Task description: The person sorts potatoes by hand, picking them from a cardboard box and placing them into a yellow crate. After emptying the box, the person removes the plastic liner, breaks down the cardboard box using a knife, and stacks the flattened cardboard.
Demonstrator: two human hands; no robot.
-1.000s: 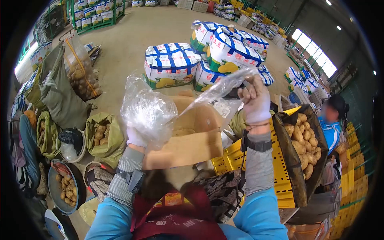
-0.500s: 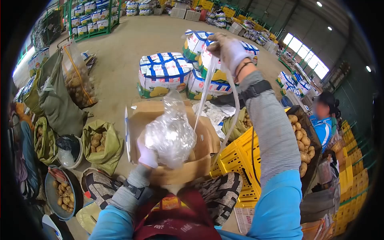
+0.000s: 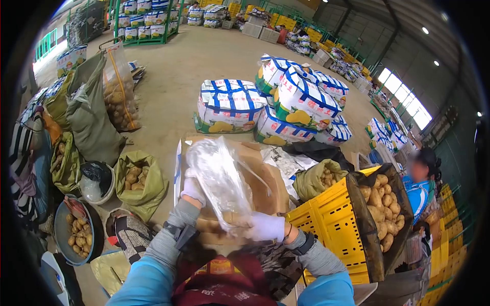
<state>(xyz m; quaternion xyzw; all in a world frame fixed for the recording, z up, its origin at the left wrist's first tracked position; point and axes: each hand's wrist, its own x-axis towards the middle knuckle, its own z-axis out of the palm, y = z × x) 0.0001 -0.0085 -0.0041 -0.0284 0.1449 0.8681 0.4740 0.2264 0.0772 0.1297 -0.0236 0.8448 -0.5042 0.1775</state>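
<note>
A crumpled bundle of clear plastic film [image 3: 217, 166] lies over the open cardboard box [image 3: 273, 176] in front of my lap. My left hand [image 3: 193, 187], in a white glove, is closed on the left side of the bundle. Lower and to the right, my right hand [image 3: 263, 227], gloved too, grips the film's near end at the box's front edge. A thin strand of the plastic trails over the box's right side. The fingertips of both hands are partly hidden by film and blur.
Potatoes fill a yellow crate [image 3: 334, 224] on the right, a green sack [image 3: 140, 191] and a blue basin [image 3: 81, 262] on the left. Packed white-and-blue bags [image 3: 229, 107] stand beyond the box. A person in blue [image 3: 418, 186] is at the far right.
My right hand has come down from high above the box to its near edge, bringing the stretched plastic strip down. My left hand still holds the bundle. The view has shifted.
</note>
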